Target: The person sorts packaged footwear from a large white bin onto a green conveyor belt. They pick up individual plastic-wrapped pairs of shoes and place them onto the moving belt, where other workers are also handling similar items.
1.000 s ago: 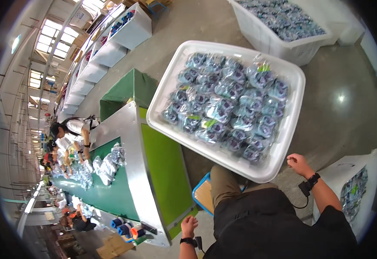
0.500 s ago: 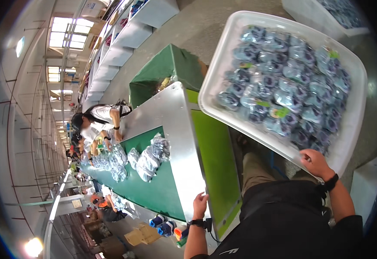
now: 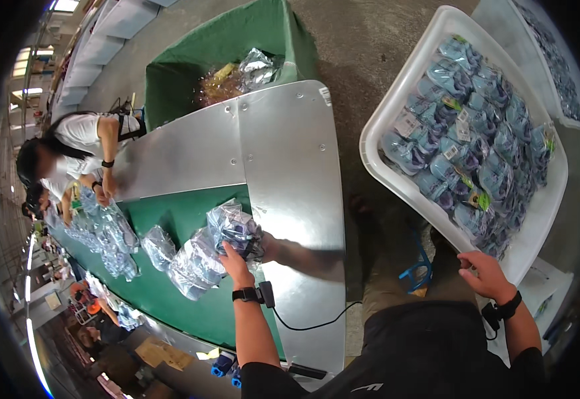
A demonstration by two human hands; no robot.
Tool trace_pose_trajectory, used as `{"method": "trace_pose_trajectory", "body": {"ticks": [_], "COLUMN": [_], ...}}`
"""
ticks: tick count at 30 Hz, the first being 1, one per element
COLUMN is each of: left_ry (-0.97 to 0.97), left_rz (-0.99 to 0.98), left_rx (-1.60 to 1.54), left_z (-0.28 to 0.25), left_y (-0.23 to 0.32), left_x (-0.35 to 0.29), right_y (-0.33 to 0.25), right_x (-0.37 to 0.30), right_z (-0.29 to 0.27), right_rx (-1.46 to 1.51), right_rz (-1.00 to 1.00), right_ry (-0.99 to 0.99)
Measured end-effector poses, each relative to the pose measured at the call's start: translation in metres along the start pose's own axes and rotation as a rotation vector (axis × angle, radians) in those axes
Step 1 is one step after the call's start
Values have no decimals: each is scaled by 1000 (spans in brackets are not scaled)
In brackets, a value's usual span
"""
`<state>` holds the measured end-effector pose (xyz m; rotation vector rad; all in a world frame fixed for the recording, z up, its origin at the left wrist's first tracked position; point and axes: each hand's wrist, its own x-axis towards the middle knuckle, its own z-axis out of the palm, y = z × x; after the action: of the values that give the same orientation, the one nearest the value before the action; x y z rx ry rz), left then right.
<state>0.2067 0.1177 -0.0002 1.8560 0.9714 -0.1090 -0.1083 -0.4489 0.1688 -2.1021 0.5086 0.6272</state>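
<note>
My left hand (image 3: 235,263) reaches forward over the green conveyor belt (image 3: 170,299) and grips a clear plastic bag with dark contents (image 3: 233,229) at the belt's end. More such bags (image 3: 190,263) lie just left of it. My right hand (image 3: 486,274) hovers by the near rim of a white plastic tub (image 3: 396,179), fingers loosely curled and holding nothing. The tub is filled with several bagged blue items (image 3: 466,139). Both wrists wear black bands, the left one with a cable.
A metal plate (image 3: 290,166) caps the belt's end, with a green bin (image 3: 223,46) of wrappers beyond it. Another person in a white shirt (image 3: 84,143) handles bags (image 3: 104,233) at the belt's far side. A second tub (image 3: 556,60) stands at right.
The view has swung down and closer to the belt. My left hand has risen from my side to the bags on the belt. My right hand stays by the tub rim.
</note>
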Motion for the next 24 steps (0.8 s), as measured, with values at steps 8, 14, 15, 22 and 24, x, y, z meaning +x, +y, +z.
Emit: {"method": "trace_pose_trajectory", "body": {"ticks": [8,14,15,22,24], "left_ry": [-312,-215,-217,-319,-401], "left_rz": [-211,44,71,108,99], "left_rx": [-655,-681,-713,-855,-916], "left_z": [0,-3,-7,0,19], "left_y": [53,62,64,73,54], "left_x": [7,-47,-63,-178,-217], "right_y": [-59,-100,-101,-66,-53], "right_x": [103,149,150,123,107], "right_z": [0,14,18,31,28], "right_rx": [-178,-161,-126,24,68], "right_rz": [-296,-612,-666,-907,-940], "right_ry": [-22,-61,-65,-67,-14]}}
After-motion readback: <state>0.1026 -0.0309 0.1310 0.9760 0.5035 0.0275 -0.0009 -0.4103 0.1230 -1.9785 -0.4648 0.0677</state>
